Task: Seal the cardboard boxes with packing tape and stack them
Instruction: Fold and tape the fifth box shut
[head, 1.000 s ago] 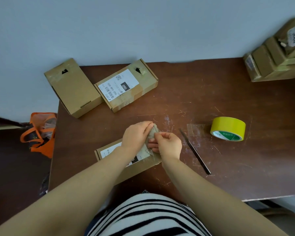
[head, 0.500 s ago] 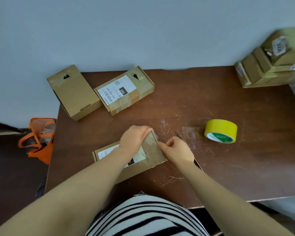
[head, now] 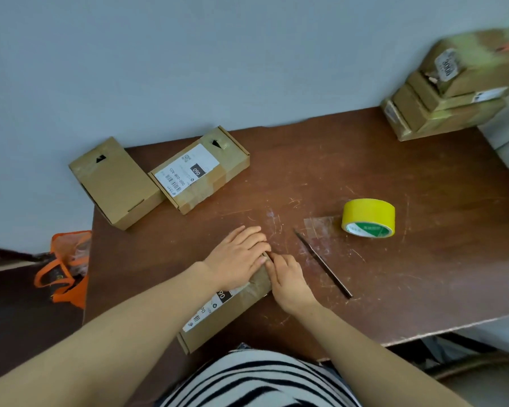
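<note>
Cardboard box (head: 227,315) looks light, stiff, so lift by its long sides; your left hand (head: 235,259) lies flat on it, right hand (head: 288,280) curled at its 1 o'clock end, grip unclear.

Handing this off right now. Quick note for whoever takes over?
Left hand: flat, pressing on the near box.
Right hand: fingers curled at that box's taped end; grip unclear.
Tape roll and thin dark tool lie on the table, right of the hands.
Done: stack of boxes at the far right corner.
Left: finish this seal, stack it; then the labelled box and plain box, far left, not yet stacked.
</note>
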A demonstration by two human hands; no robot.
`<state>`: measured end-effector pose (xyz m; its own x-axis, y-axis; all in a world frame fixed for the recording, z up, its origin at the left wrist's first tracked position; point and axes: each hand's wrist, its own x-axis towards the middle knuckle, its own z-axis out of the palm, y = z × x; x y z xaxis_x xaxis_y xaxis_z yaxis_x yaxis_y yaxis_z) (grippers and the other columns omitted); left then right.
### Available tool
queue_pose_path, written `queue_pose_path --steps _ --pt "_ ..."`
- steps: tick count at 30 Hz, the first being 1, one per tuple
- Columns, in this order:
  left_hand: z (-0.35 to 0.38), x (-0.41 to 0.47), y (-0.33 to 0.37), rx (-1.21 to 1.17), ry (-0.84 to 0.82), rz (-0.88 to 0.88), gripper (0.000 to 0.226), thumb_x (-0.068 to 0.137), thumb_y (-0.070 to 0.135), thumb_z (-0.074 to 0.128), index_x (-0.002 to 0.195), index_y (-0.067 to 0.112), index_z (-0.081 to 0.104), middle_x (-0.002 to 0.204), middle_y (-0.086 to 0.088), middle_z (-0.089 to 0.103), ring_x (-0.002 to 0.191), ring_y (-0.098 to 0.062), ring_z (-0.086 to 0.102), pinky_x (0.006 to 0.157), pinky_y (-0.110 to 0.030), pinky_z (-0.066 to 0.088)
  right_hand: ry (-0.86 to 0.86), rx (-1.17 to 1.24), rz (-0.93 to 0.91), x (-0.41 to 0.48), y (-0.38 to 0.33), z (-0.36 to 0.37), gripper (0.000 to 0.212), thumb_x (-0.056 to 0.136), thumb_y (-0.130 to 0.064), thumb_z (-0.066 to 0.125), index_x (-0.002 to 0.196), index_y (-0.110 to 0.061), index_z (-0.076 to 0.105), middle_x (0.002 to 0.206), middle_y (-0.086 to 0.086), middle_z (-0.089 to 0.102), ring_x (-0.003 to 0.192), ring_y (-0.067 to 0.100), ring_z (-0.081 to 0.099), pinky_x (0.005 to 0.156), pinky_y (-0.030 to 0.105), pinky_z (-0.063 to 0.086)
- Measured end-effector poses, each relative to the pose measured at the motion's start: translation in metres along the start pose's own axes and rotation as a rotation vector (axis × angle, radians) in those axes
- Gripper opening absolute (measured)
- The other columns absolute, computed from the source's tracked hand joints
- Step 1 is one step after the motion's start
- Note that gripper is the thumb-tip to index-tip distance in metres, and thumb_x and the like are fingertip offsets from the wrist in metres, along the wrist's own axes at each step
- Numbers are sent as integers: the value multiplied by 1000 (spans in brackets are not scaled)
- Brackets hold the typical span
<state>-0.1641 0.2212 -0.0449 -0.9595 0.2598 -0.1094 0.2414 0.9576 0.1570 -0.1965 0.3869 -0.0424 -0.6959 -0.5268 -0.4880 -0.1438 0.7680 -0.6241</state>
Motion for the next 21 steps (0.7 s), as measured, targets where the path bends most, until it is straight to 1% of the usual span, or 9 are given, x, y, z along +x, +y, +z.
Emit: queue_pose_path --steps 3,6,8,10,11,12,15,18,21 --pt "-6 3 -3 -19 -57 41 41 98 38 28 114 20 60 117 1 58 123 -22 49 108 -41 38 8 3 -7 -1 1 1 45 103 -35 26 139 -13 42 136 13 42 124 29 38 108 34 28" --pt "-13 7 1 -140 -121 -18 50 95 47 21 128 23 50 130 1 45 131 -18 31 107 -37 33 35 6 -14 0 4 3 46 103 -36 26 139 -12 42 136 12 42 125 28 38 108 33 28" --pt "-18 6 3 -421 -48 -206 49 92 48 46 136 27 44 133 2 33 129 -16 25 105 -31 31 43 13 -14 -1 5 3 46 103 -35 27 139 -11 42 136 12 42 126 28 37 108 32 27" --pt "-23 5 0 -642 138 -476 64 84 44 66 140 26 41 132 3 28 126 -15 24 101 -27 31 54 12 -32 -2 6 4 46 104 -35 26 139 -11 42 136 11 42 125 27 37 107 31 26" --pt "-23 5 -4 -670 172 -579 63 85 46 65 139 21 44 132 0 32 126 -16 27 101 -29 33 61 15 -42 -2 7 5 45 104 -34 26 139 -12 43 135 11 42 124 27 37 107 30 25" --pt "-22 5 -8 -652 124 -639 57 89 48 59 135 17 50 131 -3 40 127 -19 33 101 -31 35 65 27 -50 -2 9 5 44 104 -33 27 139 -12 43 134 10 42 123 26 37 106 29 24" --pt "-18 6 -8 -602 -102 -636 54 97 51 35 121 10 60 121 -10 56 117 -27 49 97 -39 40 58 83 -57 -4 10 5 43 104 -32 28 138 -13 45 131 9 42 121 24 37 105 26 23" --pt "-25 14 1 -574 -126 -641 54 96 55 35 120 10 53 113 -7 58 105 -25 55 86 -38 45 66 186 -77 -10 14 5 42 103 -30 30 138 -13 46 129 5 42 123 21 36 110 28 23" --pt "-35 23 9 -588 -179 -691 57 93 62 32 113 12 49 102 -3 60 96 -24 58 79 -38 47 78 258 -102 -16 18 7 43 102 -33 30 137 -16 47 126 -2 42 124 16 36 109 24 24"
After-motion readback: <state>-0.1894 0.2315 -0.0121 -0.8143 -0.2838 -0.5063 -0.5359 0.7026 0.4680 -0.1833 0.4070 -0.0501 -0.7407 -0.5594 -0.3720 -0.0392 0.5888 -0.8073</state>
